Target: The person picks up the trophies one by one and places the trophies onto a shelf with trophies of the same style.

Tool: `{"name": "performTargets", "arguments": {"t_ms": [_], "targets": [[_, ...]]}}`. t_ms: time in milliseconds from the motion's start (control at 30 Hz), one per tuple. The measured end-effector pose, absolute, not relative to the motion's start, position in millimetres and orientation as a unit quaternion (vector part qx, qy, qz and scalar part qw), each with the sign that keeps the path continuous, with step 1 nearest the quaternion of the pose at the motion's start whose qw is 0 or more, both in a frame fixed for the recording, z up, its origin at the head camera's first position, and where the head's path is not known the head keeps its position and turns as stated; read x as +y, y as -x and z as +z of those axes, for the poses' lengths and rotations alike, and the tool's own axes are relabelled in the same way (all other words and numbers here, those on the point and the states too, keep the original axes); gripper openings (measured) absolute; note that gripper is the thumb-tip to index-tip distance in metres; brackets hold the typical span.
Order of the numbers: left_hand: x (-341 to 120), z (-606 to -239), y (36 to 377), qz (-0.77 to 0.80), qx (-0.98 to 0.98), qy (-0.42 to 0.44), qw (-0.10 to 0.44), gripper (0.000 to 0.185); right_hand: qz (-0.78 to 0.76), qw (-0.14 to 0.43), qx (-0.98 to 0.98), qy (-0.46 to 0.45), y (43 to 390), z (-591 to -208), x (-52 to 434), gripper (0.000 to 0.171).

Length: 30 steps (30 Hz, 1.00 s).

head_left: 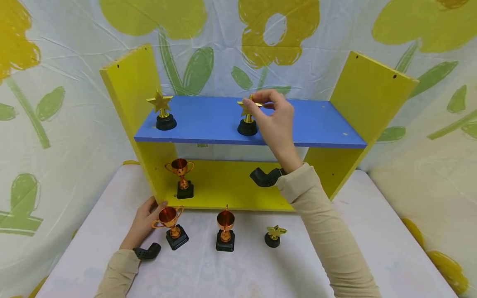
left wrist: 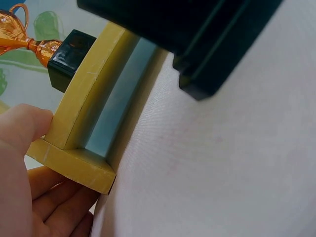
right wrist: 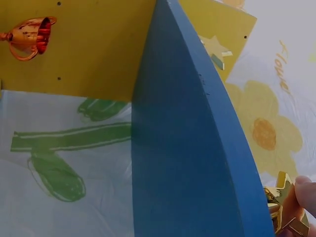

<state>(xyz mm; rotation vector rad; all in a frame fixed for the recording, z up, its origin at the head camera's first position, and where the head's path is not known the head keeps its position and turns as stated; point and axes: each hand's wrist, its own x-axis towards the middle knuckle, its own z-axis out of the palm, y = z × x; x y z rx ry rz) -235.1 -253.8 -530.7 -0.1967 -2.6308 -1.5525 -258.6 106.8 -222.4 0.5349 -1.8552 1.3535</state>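
We are pinching a gold star trophy (head_left: 247,120) on the blue shelf (head_left: 320,124) with our right hand (head_left: 273,120); our left hand (head_left: 143,223), fingers relaxed, is touching the yellow shelf unit's (head_left: 128,82) lower corner.

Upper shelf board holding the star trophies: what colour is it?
Blue; the upper shelf board shows best in the head view, between yellow side panels.
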Motion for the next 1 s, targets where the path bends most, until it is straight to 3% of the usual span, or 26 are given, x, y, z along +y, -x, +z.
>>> {"name": "performTargets", "arguments": {"t_ms": [267,433,1000], "targets": [[-254.0,-531.2,234.1,-0.498,-0.864,0.061,0.041,0.054,0.52,0.377,-0.739,-0.202,273.1,-232.9,112.7,0.023],[-253.9,-533.1,234.1,-0.492,-0.868,0.06,0.043,0.049,0.515,0.371,-0.744,-0.208,268.6,-233.6,113.7,0.026],[-253.5,-528.2,233.4,-0.501,-0.863,0.059,0.036,0.059,0.542,0.345,-0.729,-0.235,243.4,-242.6,128.4,0.049]]}}
